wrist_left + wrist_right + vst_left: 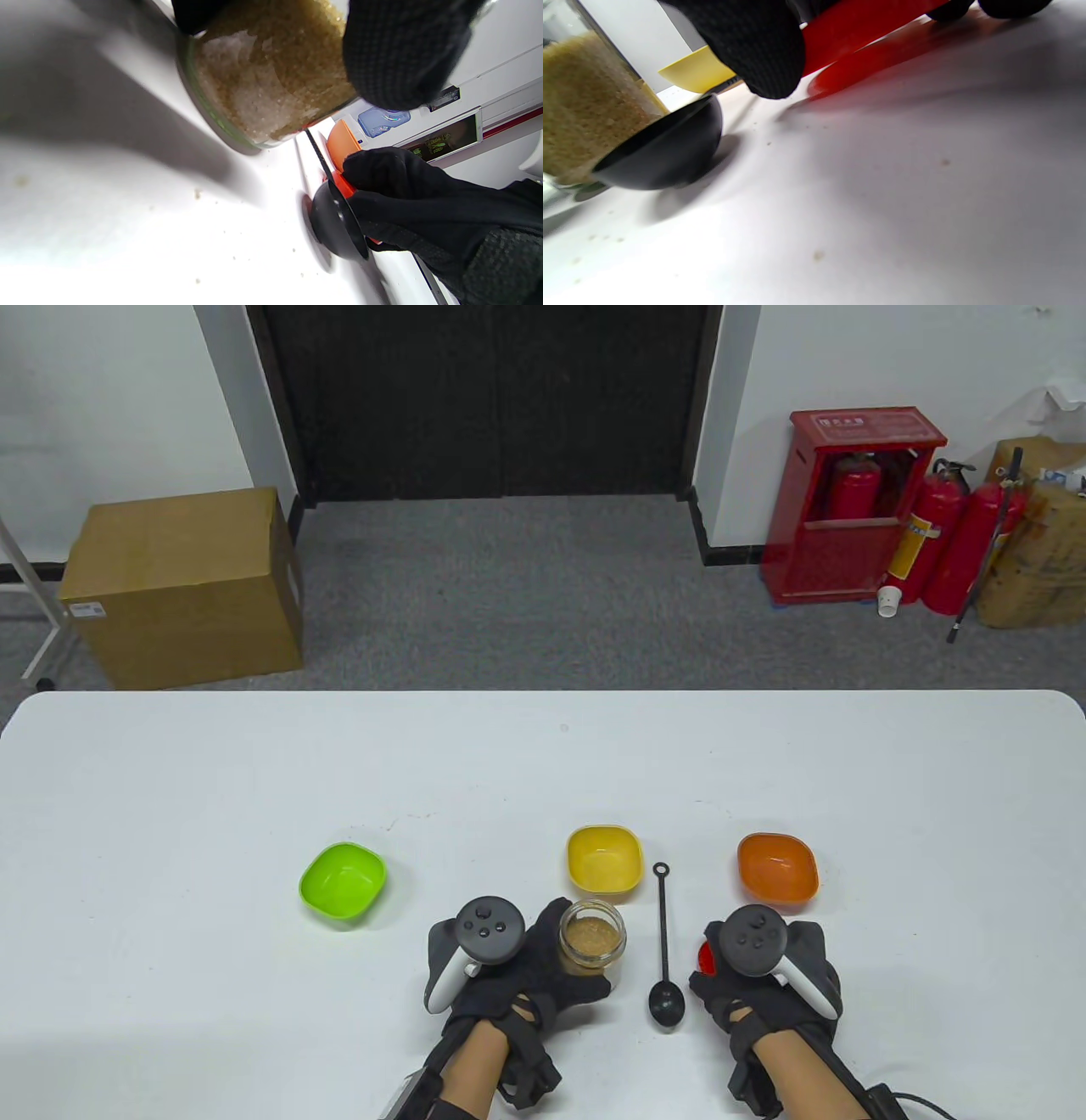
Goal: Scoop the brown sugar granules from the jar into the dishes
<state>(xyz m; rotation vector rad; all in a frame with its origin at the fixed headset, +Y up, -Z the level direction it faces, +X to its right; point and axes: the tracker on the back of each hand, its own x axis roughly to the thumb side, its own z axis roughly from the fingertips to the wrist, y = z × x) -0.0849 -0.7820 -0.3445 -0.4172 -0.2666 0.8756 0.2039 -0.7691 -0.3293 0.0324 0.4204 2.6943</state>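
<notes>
Jar (593, 944) of brown sugar granules (591, 935) stands open on the white table (170, 814), near its front edge, in the grip of the left hand (517, 971). Gloved fingers (398, 55) wrap the glass wall; thumb and fingers lie on opposite sides, as the left wrist view confirms. The granules fill the jar close to the rim.

Black spoon (666, 959) lies flat on the table just to the right of the jar, bowl toward the front edge, handle pointing away toward the dishes. It lies between the two hands, and neither hand touches it. The bowl holds nothing visible.

Right hand (768, 976) rests at the table to the right of the spoon, fingers curled over a red lid (706, 957), of which only an edge shows in the table view. The right wrist view shows the lid (865, 25) held tilted under the fingertips (755, 46), one edge low against the table; whether it touches cannot be determined.

Three dishes stand in a row beyond the hands: green dish (343, 884) to the left, well apart; yellow dish (603, 859) just behind the jar; orange dish (776, 869) behind the right hand. All three appear empty. Stray granules (197, 194) lie scattered on the table around the jar base.
</notes>
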